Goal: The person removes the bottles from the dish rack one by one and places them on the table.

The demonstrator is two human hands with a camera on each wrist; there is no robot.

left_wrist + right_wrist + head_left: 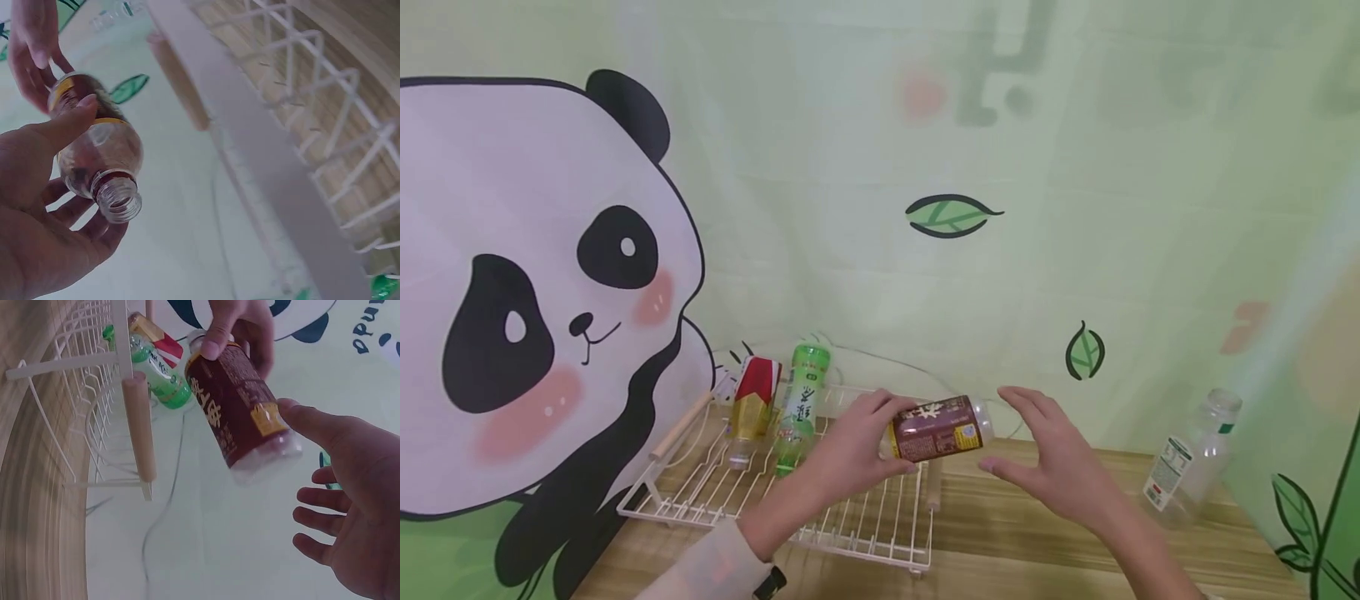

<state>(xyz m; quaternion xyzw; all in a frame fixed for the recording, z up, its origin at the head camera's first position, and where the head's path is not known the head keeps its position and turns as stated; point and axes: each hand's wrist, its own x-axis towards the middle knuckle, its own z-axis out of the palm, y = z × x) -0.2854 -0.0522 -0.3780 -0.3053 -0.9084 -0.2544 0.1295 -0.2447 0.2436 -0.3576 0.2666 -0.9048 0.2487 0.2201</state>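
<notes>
Two bottles (pixel 757 400) (pixel 805 400) rest on the rack (pixel 240 122); left hand (pixel 857 437) grips a brown-labelled bottle (pixel 938 429), right hand (pixel 1060 458) spread nearby.

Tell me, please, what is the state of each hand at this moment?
Left hand: holding the maroon-labelled bottle.
Right hand: open, holding nothing, near the bottle's base.

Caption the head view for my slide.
Left hand holds a maroon-labelled bottle near a white wire rack; right hand open by the bottle's base.
</notes>
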